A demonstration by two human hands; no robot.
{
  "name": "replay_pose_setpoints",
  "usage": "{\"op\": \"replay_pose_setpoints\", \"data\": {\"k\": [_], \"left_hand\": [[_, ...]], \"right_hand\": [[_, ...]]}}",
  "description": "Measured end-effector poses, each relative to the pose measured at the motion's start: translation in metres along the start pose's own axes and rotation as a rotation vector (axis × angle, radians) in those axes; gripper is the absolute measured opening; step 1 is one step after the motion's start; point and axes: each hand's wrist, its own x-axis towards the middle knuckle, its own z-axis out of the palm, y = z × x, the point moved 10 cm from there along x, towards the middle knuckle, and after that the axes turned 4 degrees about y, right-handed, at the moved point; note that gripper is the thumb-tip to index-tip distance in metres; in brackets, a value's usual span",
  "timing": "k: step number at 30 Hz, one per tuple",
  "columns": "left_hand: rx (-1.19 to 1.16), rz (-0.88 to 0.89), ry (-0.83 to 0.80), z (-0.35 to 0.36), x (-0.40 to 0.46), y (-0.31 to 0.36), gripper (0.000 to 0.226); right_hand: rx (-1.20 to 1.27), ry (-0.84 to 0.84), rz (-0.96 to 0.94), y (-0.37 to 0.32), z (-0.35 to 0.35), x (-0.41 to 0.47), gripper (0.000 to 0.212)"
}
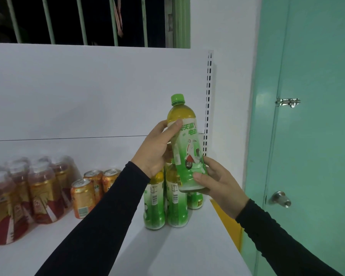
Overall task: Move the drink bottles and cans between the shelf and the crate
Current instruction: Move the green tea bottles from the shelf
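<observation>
Both hands held one green-capped plastic tea bottle [184,140] above the white shelf [187,246].

The right hand [219,184] gripped its base, fingers [202,177] curled round it; the left hand [157,148] wrapped the upper label, thumb pressed across the front. The bottle tilted slightly. Below it stood matching green-labelled bottles [175,204]. Farther left: orange drink cans [83,198], then a shrink-wrapped pack of amber bottles [28,194]. Behind, the white back panel [88,92].
</observation>
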Motion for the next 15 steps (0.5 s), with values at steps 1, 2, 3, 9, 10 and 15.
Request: {"op": "replay_pose_setpoints", "data": {"k": [1,2,3,9,10,15], "left_hand": [[-0.008,0.001,0.015,-0.001,0.000,-0.001,0.032],[-0.017,0.002,0.037,-0.002,0.001,-0.002,0.034],[-0.026,0.003,0.061,-0.003,0.000,-0.002,0.036],[-0.041,0.085,0.184,-0.007,-0.002,0.006,0.049],[-0.027,0.101,0.189,-0.006,-0.003,0.007,0.050],[0.062,0.131,0.177,-0.007,-0.004,0.007,0.047]], "right_hand": [[0.011,-0.009,0.020,0.002,0.001,0.000,0.074],[0.005,-0.013,0.022,0.003,0.001,0.000,0.071],[-0.025,-0.014,0.004,0.000,0.002,0.000,0.067],[-0.457,0.143,-0.119,-0.012,-0.004,0.004,0.085],[-0.458,0.162,-0.127,-0.012,-0.005,0.005,0.085],[-0.153,0.080,-0.087,-0.008,-0.004,0.001,0.050]]}}
